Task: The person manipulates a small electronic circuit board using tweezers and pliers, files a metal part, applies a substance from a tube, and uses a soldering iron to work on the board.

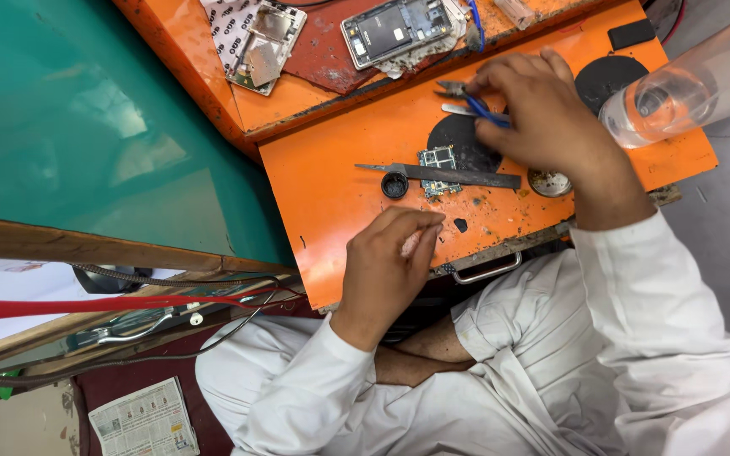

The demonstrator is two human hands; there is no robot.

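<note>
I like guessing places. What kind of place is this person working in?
Probably a small phone repair stall. A bare circuit board lies on the orange worktop, an opened phone sits behind, and the right hand grips blue-handled pliers.

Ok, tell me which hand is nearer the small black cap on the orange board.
Left. The left hand rests just below the black cap, apart from it; the right hand is farther up and to the right, on blue-handled pliers.

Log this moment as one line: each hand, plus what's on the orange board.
left hand: fingers pinched, resting on orange board | right hand: on blue-handled pliers | circuit board under metal file
</note>
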